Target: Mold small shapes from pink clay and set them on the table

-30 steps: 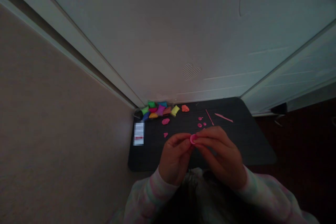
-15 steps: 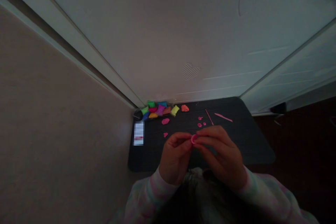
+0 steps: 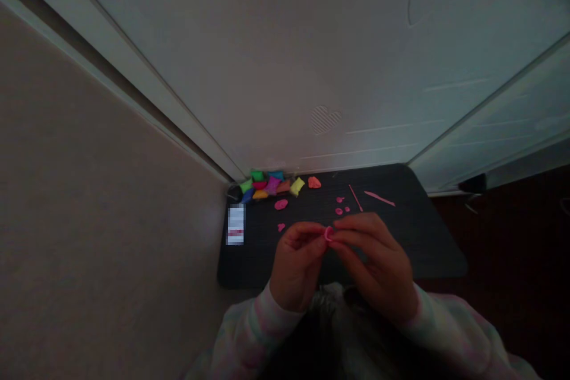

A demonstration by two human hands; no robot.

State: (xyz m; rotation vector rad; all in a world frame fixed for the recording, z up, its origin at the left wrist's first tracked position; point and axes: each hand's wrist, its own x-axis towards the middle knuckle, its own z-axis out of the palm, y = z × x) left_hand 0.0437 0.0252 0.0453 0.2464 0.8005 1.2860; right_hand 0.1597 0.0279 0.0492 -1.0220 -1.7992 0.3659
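Note:
Between my two hands, above the near part of a dark table (image 3: 427,243), is a small curled piece of pink modelling clay (image 3: 328,234). My left hand (image 3: 297,264) pinches it from the left with thumb and forefinger. From the other side, the fingertips of my right hand (image 3: 378,261) press on its edge. Beyond my left hand lie a pink clay lump (image 3: 281,205) and a smaller pink bit (image 3: 281,227). Several little pink clay pieces (image 3: 339,211) sit past my right fingers, beside a thin pink stick tool (image 3: 355,197) and a pink modelling knife (image 3: 379,198).
Colourful clay packets (image 3: 272,185) are heaped at the table's back left, with an orange clay lump (image 3: 314,182) to their right. A phone with a blurred screen (image 3: 236,224) lies at the left edge. A white panel with a heart relief (image 3: 325,119) rises behind the table.
Both hands stay in nearly the same place on the pink clay, which looks slightly turned or reshaped. The camera view has shifted a little.

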